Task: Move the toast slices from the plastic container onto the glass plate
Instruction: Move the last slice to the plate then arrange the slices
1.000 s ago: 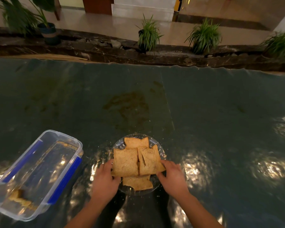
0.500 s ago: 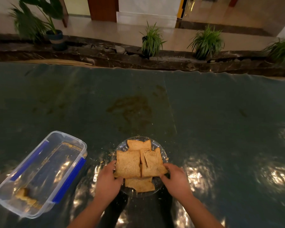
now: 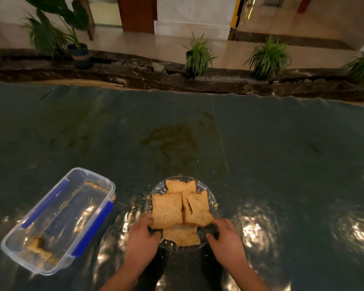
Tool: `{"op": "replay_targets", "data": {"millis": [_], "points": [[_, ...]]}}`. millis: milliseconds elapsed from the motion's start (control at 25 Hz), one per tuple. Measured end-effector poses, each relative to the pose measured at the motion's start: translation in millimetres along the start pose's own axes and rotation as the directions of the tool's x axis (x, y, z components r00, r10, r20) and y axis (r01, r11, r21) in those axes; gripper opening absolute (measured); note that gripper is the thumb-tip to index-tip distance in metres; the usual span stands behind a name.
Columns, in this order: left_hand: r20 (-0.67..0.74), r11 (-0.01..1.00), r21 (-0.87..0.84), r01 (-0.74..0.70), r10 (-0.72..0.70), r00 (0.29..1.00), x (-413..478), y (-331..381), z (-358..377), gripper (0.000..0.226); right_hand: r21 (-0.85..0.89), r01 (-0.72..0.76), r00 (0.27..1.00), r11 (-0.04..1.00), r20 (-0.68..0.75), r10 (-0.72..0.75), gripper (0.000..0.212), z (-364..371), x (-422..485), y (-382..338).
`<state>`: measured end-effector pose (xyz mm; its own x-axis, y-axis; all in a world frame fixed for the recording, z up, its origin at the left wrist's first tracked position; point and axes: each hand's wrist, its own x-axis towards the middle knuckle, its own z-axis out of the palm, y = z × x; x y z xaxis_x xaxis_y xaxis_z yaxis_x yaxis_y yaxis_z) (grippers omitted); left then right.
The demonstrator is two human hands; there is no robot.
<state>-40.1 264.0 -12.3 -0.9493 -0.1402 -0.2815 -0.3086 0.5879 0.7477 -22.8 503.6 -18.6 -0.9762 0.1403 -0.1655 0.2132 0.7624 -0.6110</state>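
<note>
Toast slices (image 3: 178,208) piled on glass plate (image 3: 213,201), left hand (image 3: 141,238) at 8 o'clock, right hand (image 3: 227,238) at 4 o'clock, fingers curled on plate rim, plastic container (image 3: 19,252) at 9 o'clock

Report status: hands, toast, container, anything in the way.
Left hand and right hand at the round glass plate's near rim. Brown toast slices piled on it. Clear plastic container holds scraps only. Nothing in the way.

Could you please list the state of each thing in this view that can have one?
plastic container: open, lidless, only a broken toast piece and crumbs inside.
glass plate: loaded with overlapping toast slices.
left hand: at the plate's near-left edge.
right hand: at the plate's near-right edge.
</note>
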Motion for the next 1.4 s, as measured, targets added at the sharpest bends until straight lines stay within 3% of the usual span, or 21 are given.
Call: {"op": "replay_targets", "data": {"millis": [320, 520, 680, 760, 960, 1120, 1240, 1400], "points": [[-0.001, 0.996, 0.082, 0.022, -0.022, 1.000, -6.4, -14.3, 1.5, 0.063, -0.037, -0.002, 1.000, 0.999, -0.016, 0.002, 0.041, -1.0, 0.7, 7.2], [0.029, 0.967, 0.231, -0.108, 0.104, 0.994, -7.2, -15.2, 3.6, 0.057, -0.242, 0.200, 0.977, 0.950, -0.023, -0.211, 0.043, 4.6, -1.6, -3.0], [0.086, 0.911, 0.345, -0.224, 0.207, 0.974, -10.7, -15.9, 3.2, 0.047, -0.260, 0.314, 0.948, 0.913, 0.024, -0.319, 0.020, 14.2, -7.0, -18.1], [0.113, 0.876, 0.389, -0.285, 0.262, 0.958, -15.4, -17.6, 3.8, 0.039, -0.274, 0.357, 0.933, 0.893, 0.075, -0.351, 0.013, 20.9, -12.2, -19.4], [0.185, 0.781, 0.517, -0.351, 0.299, 0.936, -23.8, -23.1, 8.7, 0.033, -0.361, 0.394, 0.919, 0.845, 0.122, -0.376, 0.023, 26.3, -16.3, -17.6], [0.197, 0.729, 0.584, -0.358, 0.301, 0.933, -26.7, -25.6, 11.3, 0.037, -0.374, 0.395, 0.917, 0.839, 0.104, -0.385, 0.021, 23.3, -15.0, -13.9], [0.201, 0.745, 0.561, -0.361, 0.301, 0.932, -28.0, -25.9, 11.0, 0.040, -0.320, 0.396, 0.918, 0.861, 0.134, -0.372, 0.024, 24.5, -15.3, -10.0], [0.199, 0.797, 0.498, -0.343, 0.280, 0.939, -20.7, -18.7, 6.4, 0.047, -0.221, 0.372, 0.928, 0.902, 0.062, -0.367, 0.018, 21.2, -13.2, -8.2]]}}
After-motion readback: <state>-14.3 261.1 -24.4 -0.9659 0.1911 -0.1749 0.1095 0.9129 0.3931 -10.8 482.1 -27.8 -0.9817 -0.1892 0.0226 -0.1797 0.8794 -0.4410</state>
